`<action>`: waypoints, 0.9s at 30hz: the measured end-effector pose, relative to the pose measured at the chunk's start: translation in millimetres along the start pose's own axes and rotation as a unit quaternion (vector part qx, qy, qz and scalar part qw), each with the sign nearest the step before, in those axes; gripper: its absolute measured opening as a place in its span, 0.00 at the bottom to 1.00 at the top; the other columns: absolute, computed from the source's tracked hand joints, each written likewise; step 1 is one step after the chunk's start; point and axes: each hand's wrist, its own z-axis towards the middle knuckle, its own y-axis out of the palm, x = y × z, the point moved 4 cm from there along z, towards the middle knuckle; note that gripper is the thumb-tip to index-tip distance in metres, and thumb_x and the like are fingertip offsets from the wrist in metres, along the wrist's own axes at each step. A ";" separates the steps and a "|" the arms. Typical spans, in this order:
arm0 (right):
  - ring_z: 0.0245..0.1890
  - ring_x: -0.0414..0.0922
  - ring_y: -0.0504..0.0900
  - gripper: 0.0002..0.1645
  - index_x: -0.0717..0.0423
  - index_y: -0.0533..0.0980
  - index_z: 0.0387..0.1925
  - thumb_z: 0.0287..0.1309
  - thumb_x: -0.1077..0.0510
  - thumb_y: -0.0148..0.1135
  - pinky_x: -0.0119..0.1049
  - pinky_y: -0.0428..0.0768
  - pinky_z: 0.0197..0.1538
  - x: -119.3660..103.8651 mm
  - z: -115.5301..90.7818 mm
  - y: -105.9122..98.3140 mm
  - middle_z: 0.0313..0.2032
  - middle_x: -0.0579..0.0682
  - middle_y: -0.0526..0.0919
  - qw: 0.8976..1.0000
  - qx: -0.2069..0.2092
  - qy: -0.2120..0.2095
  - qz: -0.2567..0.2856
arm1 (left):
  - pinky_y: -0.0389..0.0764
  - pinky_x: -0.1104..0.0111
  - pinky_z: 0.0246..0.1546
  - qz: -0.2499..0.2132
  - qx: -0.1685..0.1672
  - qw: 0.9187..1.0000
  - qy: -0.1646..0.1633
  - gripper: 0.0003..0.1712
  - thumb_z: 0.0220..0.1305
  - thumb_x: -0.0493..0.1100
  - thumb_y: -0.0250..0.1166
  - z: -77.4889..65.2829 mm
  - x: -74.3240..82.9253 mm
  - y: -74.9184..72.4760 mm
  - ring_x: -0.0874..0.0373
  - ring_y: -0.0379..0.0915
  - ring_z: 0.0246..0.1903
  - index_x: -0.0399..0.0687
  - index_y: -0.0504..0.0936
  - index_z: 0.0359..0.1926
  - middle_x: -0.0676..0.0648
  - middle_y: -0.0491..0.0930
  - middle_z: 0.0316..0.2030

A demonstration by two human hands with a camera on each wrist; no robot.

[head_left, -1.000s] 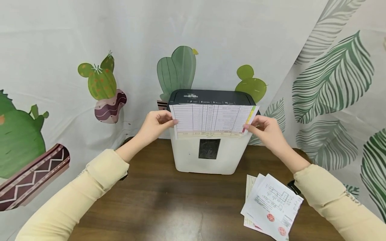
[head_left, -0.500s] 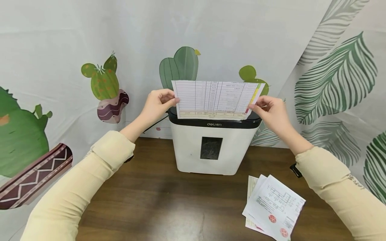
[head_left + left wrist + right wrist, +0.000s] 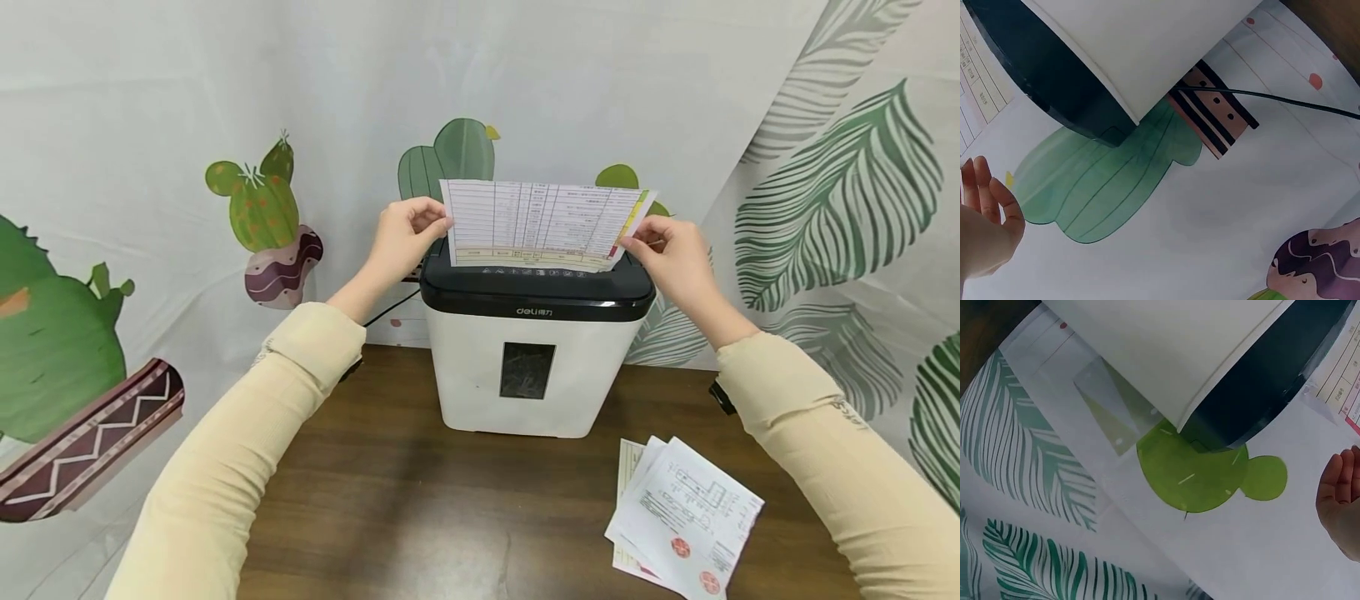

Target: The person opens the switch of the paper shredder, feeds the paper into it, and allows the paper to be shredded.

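Observation:
A printed sheet of paper point(image 3: 540, 218) with table lines and a coloured strip along its right side is held up over the paper shredder point(image 3: 480, 367). My left hand point(image 3: 408, 237) pinches its left edge between thumb and fingers. On the opposite edge, my right hand point(image 3: 675, 260) does the same. The sheet's lower edge hangs at the shredder's black top point(image 3: 536, 287); whether it sits in the slot I cannot tell. Both wrist views catch only part of each hand, the left hand point(image 3: 991, 219) and the right hand point(image 3: 1340, 503), beside a corner of the sheet.
Several loose papers point(image 3: 686, 517) lie in a pile on the brown wooden table point(image 3: 420, 500), right of the shredder. A black cord point(image 3: 390, 308) runs off the shredder's left side. Close behind hangs a white cloth point(image 3: 322, 92) printed with cacti and leaves.
Both hands have raised the sheet and carried it back, from in front of the shredder to over its top. The shredder's black front rim and top markings now show. The pile stays put.

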 end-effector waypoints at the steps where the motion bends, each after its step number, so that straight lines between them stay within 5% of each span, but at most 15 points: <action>1: 0.24 0.20 0.69 0.11 0.68 0.77 0.30 0.59 0.61 0.62 0.15 0.68 0.31 1.1 1.6 1.2 0.32 0.64 0.82 1.000 -0.002 -0.002 -0.001 | 0.70 0.77 0.29 -0.001 0.003 1.000 0.002 0.09 0.64 0.38 0.61 1.4 -0.9 0.9 0.71 0.71 0.24 0.35 0.81 0.38 0.37 0.83 0.33; 9: 0.23 0.23 0.69 0.11 0.69 0.76 0.28 0.60 0.62 0.61 0.16 0.68 0.31 12.6 9.7 10.1 0.28 0.59 0.82 1.000 -0.005 0.009 0.001 | 0.71 0.77 0.30 -0.012 0.016 1.000 -0.016 0.09 0.64 0.38 0.61 6.4 -8.8 11.6 0.48 0.78 0.31 0.34 0.82 0.39 0.37 0.82 0.33; 15: 0.22 0.24 0.68 0.10 0.68 0.75 0.27 0.59 0.63 0.61 0.18 0.68 0.30 18.8 11.7 13.4 0.24 0.48 0.79 1.000 -0.003 0.020 0.007 | 0.71 0.77 0.30 -0.024 0.021 0.999 -0.026 0.09 0.64 0.38 0.61 7.4 -12.1 15.4 0.51 0.78 0.30 0.34 0.82 0.39 0.38 0.82 0.32; 19: 0.23 0.25 0.68 0.10 0.69 0.76 0.28 0.59 0.63 0.61 0.19 0.67 0.30 19.7 10.9 14.6 0.26 0.55 0.81 1.000 -0.015 0.017 -0.004 | 0.71 0.76 0.31 -0.025 0.018 0.999 -0.027 0.09 0.64 0.38 0.61 8.6 -14.3 16.4 0.47 0.78 0.32 0.34 0.81 0.39 0.38 0.81 0.32; 24: 0.24 0.23 0.68 0.09 0.70 0.77 0.31 0.60 0.64 0.60 0.19 0.67 0.30 20.8 10.1 16.2 0.31 0.64 0.82 0.999 -0.026 0.019 -0.009 | 0.73 0.75 0.33 -0.013 0.000 0.999 -0.035 0.09 0.64 0.39 0.61 9.0 -20.1 19.2 0.61 0.76 0.28 0.35 0.81 0.39 0.37 0.83 0.34; 27: 0.23 0.22 0.67 0.09 0.70 0.77 0.31 0.60 0.65 0.59 0.17 0.66 0.30 21.8 9.8 19.0 0.32 0.66 0.82 0.999 -0.030 0.015 -0.013 | 0.75 0.72 0.36 -0.012 -0.004 0.999 -0.041 0.11 0.64 0.39 0.61 8.3 -23.6 21.4 0.56 0.78 0.32 0.35 0.81 0.42 0.36 0.83 0.37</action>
